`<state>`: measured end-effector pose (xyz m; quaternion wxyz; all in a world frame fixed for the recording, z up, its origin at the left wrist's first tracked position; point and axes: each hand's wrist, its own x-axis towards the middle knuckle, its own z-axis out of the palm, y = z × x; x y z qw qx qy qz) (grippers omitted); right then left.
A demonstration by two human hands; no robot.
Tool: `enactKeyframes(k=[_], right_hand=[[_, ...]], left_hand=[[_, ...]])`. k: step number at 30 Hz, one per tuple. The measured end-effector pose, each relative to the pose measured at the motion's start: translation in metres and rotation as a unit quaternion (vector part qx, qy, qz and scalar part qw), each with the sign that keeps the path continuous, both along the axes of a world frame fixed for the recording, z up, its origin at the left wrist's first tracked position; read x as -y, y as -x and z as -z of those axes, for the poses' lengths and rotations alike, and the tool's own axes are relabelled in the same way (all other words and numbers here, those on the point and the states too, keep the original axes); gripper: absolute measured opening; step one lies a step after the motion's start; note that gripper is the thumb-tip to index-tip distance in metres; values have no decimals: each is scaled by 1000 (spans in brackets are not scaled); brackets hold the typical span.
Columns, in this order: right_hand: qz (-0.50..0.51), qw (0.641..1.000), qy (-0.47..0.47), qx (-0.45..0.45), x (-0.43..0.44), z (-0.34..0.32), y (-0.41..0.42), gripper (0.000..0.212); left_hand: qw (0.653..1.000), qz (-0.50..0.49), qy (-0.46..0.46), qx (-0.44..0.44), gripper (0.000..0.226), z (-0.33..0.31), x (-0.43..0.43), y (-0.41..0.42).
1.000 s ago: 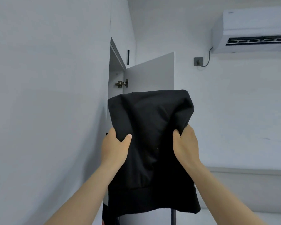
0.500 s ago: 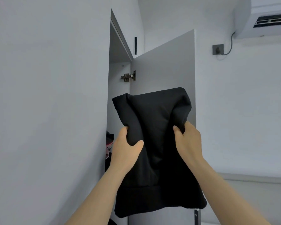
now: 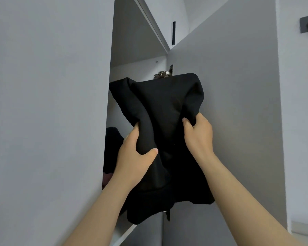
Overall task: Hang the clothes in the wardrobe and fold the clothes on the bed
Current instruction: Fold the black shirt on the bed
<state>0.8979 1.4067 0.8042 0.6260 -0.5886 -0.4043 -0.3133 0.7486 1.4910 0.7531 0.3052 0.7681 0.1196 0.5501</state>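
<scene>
White walls and grey panels fill my view, and my landmark is the wardrobe opening (image 3: 130, 55), a tall narrow gap with a closed panel (image 3: 43, 112) on its left and the open door (image 3: 238, 95) swung out on its right. I hold the black garment (image 3: 167, 107) up in front of that opening, top edge level with the upper hinge (image 3: 161, 74), hem hanging below my wrists, so its long axis runs up and down, along the gap. My left hand (image 3: 134, 157) grips a bunched fold on the garment's left side, thumb across the front, at the mouth of the opening; my right hand (image 3: 198, 137) pinches the right side, higher, out in front of the door. Low inside the opening, other dark clothes (image 3: 113, 139) show beside my left hand. I judge the garment must go forward and left, left hand leading. Whether a hanger sits inside the cloth I cannot tell.
</scene>
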Motion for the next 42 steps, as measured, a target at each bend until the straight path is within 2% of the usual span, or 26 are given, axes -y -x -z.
enactKeyframes(k=[2, 5, 8, 13, 17, 21, 25, 27, 29, 31, 33, 37, 40, 42], right_hand=[[-24, 1000, -9, -11, -9, 1, -3, 21], [-38, 999, -2, -10, -19, 0, -9, 24], [-69, 998, 10, 4, -28, -13, -19, 7], [-160, 987, 21, 18, -63, -30, -39, 22], [-243, 969, 36, -7, -104, -39, -55, 19], [-294, 955, 32, -25, -141, -50, -64, 8], [-299, 953, 24, -40, -178, -70, -78, 6], [-282, 958, 33, -42, -204, -80, -81, 11], [-242, 965, 97, -23, -238, -78, -82, 10], [-206, 955, 214, 21, -270, -61, -83, 34], [-200, 937, 282, 53, -291, -39, -84, 50], [-217, 918, 316, 98, -308, -16, -85, 62], [-224, 909, 336, 104, -305, -17, -85, 63], [-254, 901, 345, 71, -295, -15, -88, 61]], left_hand=[[999, -37, -10, 6, 71, -4, -4, 0], [994, -96, -3, 60, 61, -6, -10, -4], [986, -120, 21, 115, 56, -2, -14, -13], [964, -187, 47, 182, 56, 8, -23, -20], [943, -259, 29, 207, 55, -4, -36, -22], [934, -279, 11, 225, 55, -22, -58, -27], [931, -301, 2, 205, 53, -49, -96, -29], [926, -324, 27, 190, 53, -64, -118, -29], [906, -391, 77, 141, 62, -72, -138, -29], [870, -477, 120, 39, 76, -65, -149, -30], [851, -510, 124, -10, 76, -48, -155, -29], [865, -488, 113, -25, 47, -18, -157, -24], [887, -434, 151, -35, 62, -10, -150, -22], [892, -416, 173, -22, 74, -4, -144, -19]])
